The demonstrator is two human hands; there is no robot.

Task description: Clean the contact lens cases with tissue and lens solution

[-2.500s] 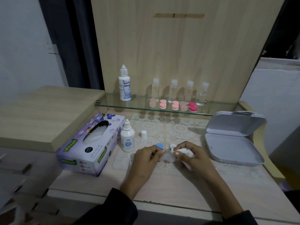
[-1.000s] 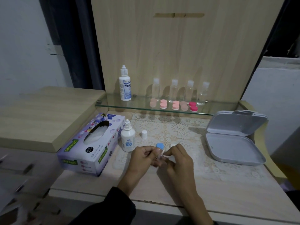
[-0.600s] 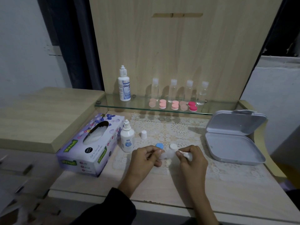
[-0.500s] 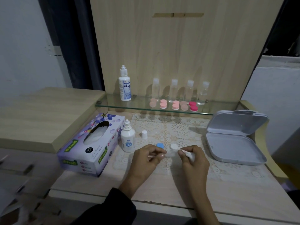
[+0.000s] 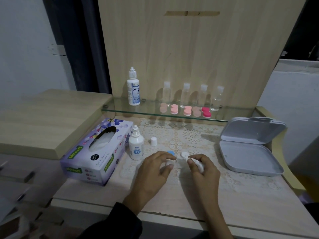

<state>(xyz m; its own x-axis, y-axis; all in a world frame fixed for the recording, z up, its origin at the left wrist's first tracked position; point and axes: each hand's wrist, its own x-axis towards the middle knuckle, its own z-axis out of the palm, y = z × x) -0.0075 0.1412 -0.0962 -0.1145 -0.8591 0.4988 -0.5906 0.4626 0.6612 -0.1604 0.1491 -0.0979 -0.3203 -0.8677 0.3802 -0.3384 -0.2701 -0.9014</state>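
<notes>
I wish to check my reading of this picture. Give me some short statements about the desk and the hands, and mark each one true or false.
1. The grey plastic hinged box is open. True.
2. The small white dropper bottle beside the purple tissue box has its cap on. False: its nozzle is bare, and a small white cap stands apart on the lace mat.
3. The right hand holds a wad of white tissue. True.
4. Six clear bottles stand on the glass shelf. False: four clear bottles stand there.
5. The left hand pinches a pale lens case. True.
</notes>
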